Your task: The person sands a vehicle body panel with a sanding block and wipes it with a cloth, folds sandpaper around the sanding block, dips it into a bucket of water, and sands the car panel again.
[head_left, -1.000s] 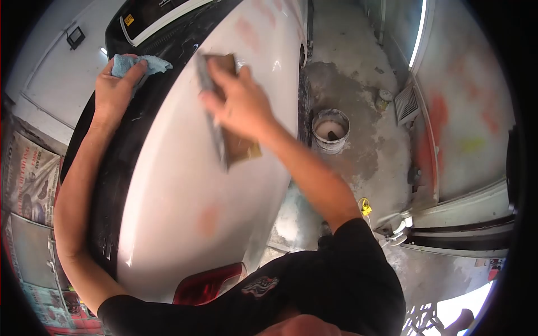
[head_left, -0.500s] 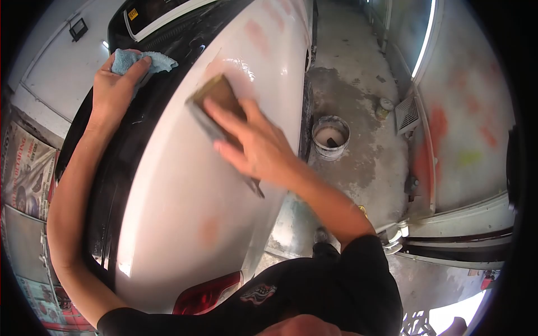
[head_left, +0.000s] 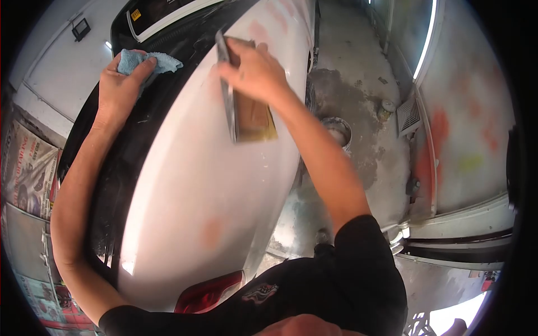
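Note:
My left hand point(head_left: 124, 78) is closed round a light blue cloth point(head_left: 162, 63), over the black part of the car at the upper left. A long sanding block point(head_left: 252, 117), brown with a grey edge, lies against the white car panel point(head_left: 185, 185). My right hand point(head_left: 252, 67) grips its upper end, slightly blurred, and covers part of it. Faint reddish patches show on the panel, one of them point(head_left: 212, 232) lower down. The panel looks wet near the block.
A bucket point(head_left: 343, 131) stands on the wet floor right of the car, partly behind my right forearm. Beyond it are a small can point(head_left: 386, 110) and a vent grille point(head_left: 408, 117) by the paint-marked wall. A red tail light point(head_left: 208, 292) is near my body.
My right hand has moved up along the panel with the block, which has turned more upright. My left hand keeps the cloth in nearly the same place. The view has shifted slightly.

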Demonstrator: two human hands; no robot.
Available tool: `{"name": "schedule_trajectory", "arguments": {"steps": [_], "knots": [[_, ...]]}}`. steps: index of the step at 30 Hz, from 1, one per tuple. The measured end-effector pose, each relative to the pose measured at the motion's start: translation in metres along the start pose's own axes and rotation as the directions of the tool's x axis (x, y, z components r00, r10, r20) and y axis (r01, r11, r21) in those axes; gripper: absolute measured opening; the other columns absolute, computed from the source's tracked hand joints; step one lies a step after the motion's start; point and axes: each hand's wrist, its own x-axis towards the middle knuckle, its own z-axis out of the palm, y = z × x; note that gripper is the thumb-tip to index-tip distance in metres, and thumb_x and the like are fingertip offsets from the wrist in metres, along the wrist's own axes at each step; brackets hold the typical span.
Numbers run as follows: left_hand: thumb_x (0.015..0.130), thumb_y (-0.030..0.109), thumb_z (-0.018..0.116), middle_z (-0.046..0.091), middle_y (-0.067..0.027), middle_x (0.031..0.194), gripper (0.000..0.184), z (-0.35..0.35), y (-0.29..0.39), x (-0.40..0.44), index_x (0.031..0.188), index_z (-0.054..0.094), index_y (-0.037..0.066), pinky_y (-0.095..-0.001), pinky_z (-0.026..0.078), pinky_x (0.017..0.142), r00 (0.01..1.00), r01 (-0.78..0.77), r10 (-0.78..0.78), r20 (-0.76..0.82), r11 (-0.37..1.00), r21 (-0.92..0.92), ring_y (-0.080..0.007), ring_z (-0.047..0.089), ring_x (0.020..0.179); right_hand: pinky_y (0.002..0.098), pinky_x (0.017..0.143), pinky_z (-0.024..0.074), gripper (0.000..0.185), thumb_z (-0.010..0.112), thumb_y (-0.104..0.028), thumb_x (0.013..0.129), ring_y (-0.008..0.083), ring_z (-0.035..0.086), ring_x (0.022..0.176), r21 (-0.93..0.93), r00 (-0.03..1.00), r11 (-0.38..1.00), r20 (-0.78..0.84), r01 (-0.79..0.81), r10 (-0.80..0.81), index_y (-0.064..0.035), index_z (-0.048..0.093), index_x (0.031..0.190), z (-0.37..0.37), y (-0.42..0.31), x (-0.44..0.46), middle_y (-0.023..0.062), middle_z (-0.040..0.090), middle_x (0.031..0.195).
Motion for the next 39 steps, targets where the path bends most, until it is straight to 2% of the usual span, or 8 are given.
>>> {"name": "schedule_trajectory", "arguments": {"steps": [14,16,18,23,27,28,35,39], "knots": [[0.093,0.025,0.08,0.073,-0.0014,0.098,0.032,-0.002,0.0,-0.001,0.114,0.072,0.003,-0.0251,0.05,0.083,1.0,-0.031,0.031,0.001,0.998,0.059,-0.0084,0.064,0.089,0.0503,0.098,0.0542,0.07,0.065,-0.041,0.094,0.0441,0.063,0.122,-0.045,1.0,0.999,0.01,-0.029,0.03,-0.0208,0.045,0.158,0.011,0.013,0.013,0.0344,0.051,0.143],[0.093,0.025,0.08,0.073,-0.0015,0.098,0.032,0.001,0.0,0.0,0.114,0.072,0.003,-0.0251,0.05,0.083,1.0,-0.026,0.026,0.0,0.999,0.025,-0.0084,0.064,0.089,0.0584,0.1,0.0527,0.072,0.068,-0.04,0.094,0.0624,0.057,0.118,-0.027,0.98,0.981,-0.05,0.192,-0.193,-0.0216,0.042,0.159,0.029,-0.012,-0.068,0.0423,0.041,0.145],[0.093,0.025,0.08,0.073,-0.0015,0.098,0.031,0.003,0.0,-0.001,0.114,0.072,0.002,-0.0248,0.05,0.084,1.0,-0.016,0.016,0.002,1.0,-0.02,-0.0081,0.063,0.089,0.0534,0.103,0.0507,0.074,0.071,-0.042,0.093,0.053,0.06,0.12,0.002,0.954,0.957,-0.073,0.292,-0.291,-0.0235,0.045,0.16,0.022,-0.03,-0.111,0.0357,0.05,0.134],[0.092,0.023,0.081,0.073,-0.0024,0.096,0.03,0.002,0.002,-0.002,0.111,0.072,0.002,-0.0249,0.05,0.083,1.0,-0.02,0.02,-0.008,1.0,0.019,-0.0089,0.064,0.088,0.0486,0.099,0.0548,0.073,0.07,-0.04,0.092,0.0452,0.065,0.117,0.175,0.99,0.974,-0.006,-0.141,0.144,-0.0116,0.047,0.156,0.015,0.064,0.022,0.036,0.062,0.129],[0.092,0.02,0.08,0.073,-0.0034,0.097,0.027,0.001,-0.001,0.001,0.11,0.072,0.001,-0.0248,0.052,0.083,0.999,-0.033,0.033,-0.001,0.999,0.007,-0.0093,0.065,0.087,0.0472,0.103,0.0516,0.072,0.071,-0.045,0.092,0.047,0.062,0.121,0.146,0.999,0.988,0.016,-0.045,0.043,-0.0196,0.049,0.157,0.013,0.003,-0.054,0.0338,0.053,0.136],[0.092,0.019,0.08,0.073,-0.0033,0.097,0.027,0.003,-0.002,-0.001,0.11,0.072,0.001,-0.0247,0.052,0.083,1.0,-0.022,0.022,-0.002,0.999,-0.024,-0.0093,0.065,0.087,0.0484,0.103,0.0516,0.072,0.071,-0.044,0.093,0.0478,0.062,0.117,-0.123,0.943,0.969,-0.233,0.216,-0.239,-0.0216,0.048,0.158,0.044,-0.004,-0.086,0.0319,0.053,0.13],[0.092,0.018,0.079,0.072,-0.0019,0.093,0.022,-0.003,-0.001,0.004,0.106,0.073,0.002,-0.0238,0.05,0.082,0.995,-0.087,0.083,0.05,0.994,0.071,-0.0072,0.062,0.086,0.0501,0.098,0.0547,0.063,0.065,-0.034,0.095,0.0452,0.062,0.119,0.215,0.987,0.966,-0.04,-0.146,0.158,-0.0163,0.051,0.154,0.028,0.071,0.016,0.0326,0.057,0.133],[0.093,0.018,0.079,0.069,0.0014,0.087,0.02,0.007,0.014,-0.003,0.104,0.072,0.003,-0.0231,0.048,0.079,0.977,-0.208,0.19,0.094,0.95,0.233,-0.0058,0.059,0.082,0.0516,0.099,0.0541,0.064,0.069,-0.03,0.094,0.0494,0.061,0.117,0.172,0.987,0.984,-0.161,0.04,-0.012,-0.0181,0.051,0.154,0.033,0.006,-0.072,0.0333,0.052,0.138]]}}
